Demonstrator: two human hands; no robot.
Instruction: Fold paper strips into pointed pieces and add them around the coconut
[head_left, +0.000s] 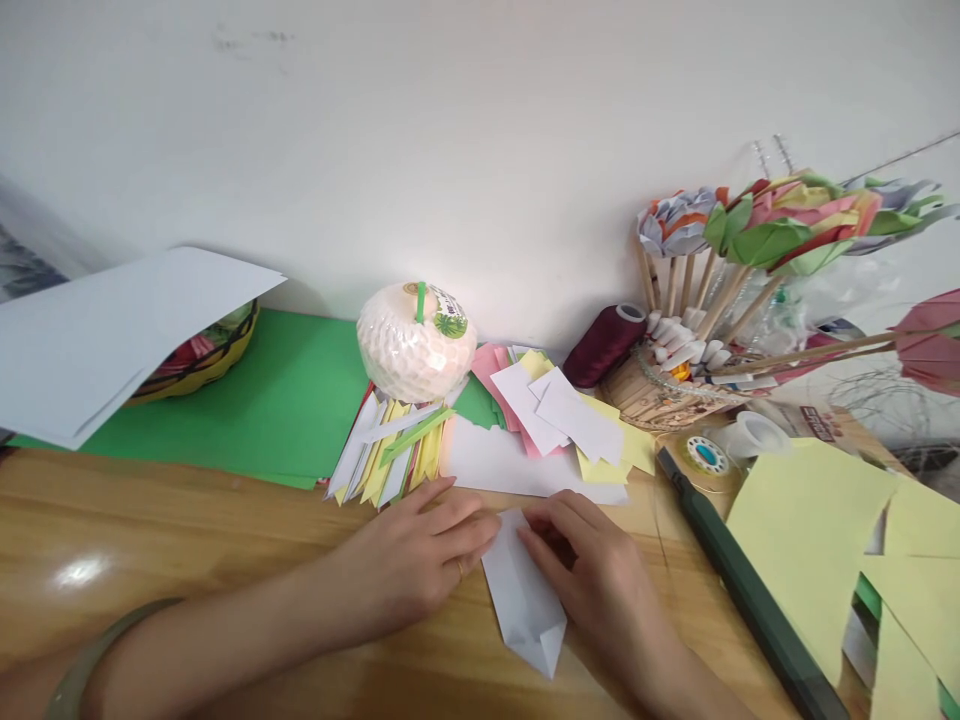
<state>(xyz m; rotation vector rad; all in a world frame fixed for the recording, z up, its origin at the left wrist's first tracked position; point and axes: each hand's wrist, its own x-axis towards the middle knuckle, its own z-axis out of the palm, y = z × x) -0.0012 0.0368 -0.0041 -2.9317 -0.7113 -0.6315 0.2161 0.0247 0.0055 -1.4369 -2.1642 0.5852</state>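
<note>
A small white sheet of paper (521, 590) lies on the wooden table between my hands, its lower end folded to a point. My right hand (596, 560) is closed on the paper's upper right edge, thumb and curled forefinger pressed at it. My left hand (431, 550) reaches in from the left with its fingers stretched out, the fingertips touching the upper left edge of the paper; its thumb is hidden. Just beyond my left hand lies a bundle of folded paper strips (394, 450) in white, yellow and green.
Behind stand a wrapped white coconut (412, 345), loose paper slips (555, 410), a maroon thread spool (606, 345) and a basket (652, 390) of paper flowers. A dark green cutter-like tool (750, 590) and yellow paper (810, 530) lie right. White sheets (127, 320) overhang green paper (292, 400) left.
</note>
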